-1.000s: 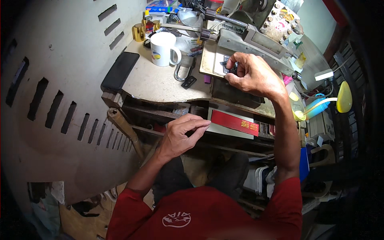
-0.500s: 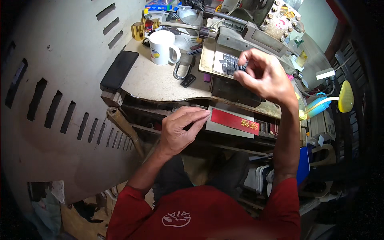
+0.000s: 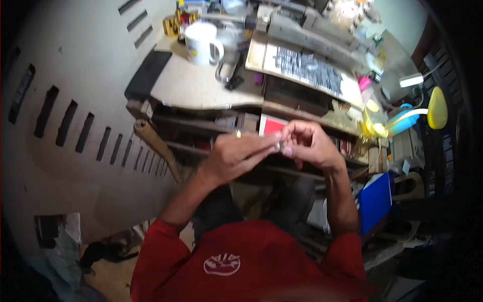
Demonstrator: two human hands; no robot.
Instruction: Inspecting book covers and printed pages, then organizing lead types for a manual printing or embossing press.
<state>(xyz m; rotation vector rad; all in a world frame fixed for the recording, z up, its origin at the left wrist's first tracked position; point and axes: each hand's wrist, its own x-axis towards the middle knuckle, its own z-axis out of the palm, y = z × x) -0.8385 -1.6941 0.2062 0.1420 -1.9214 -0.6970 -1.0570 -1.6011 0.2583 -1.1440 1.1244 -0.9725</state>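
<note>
Over the drawer edge my left hand [image 3: 236, 156] and my right hand [image 3: 313, 147] meet at the fingertips. Between them shows a small grey piece [image 3: 281, 147], blurred, pinched by my right thumb and fingers. My left fingers are pressed together against it; whether they hold anything else is hidden. Just behind the hands, part of a red strip [image 3: 273, 126] shows on a pale board, the rest covered by my hands. Many small dark grey pieces [image 3: 312, 72] lie in rows on a pale tray [image 3: 256, 52] on the bench beyond.
On the bench stand a white mug [image 3: 200, 44], a black phone-like case [image 3: 148, 74] and a padlock [image 3: 225, 73]. A metal machine [image 3: 312, 38] fills the back. At right are a yellow lamp-like paddle [image 3: 437, 108], a blue bottle [image 3: 404, 122] and a blue folder [image 3: 375, 204].
My right hand has come down from the tray of grey pieces to meet my left hand. The left hand shifted slightly right, and the red strip is now mostly covered.
</note>
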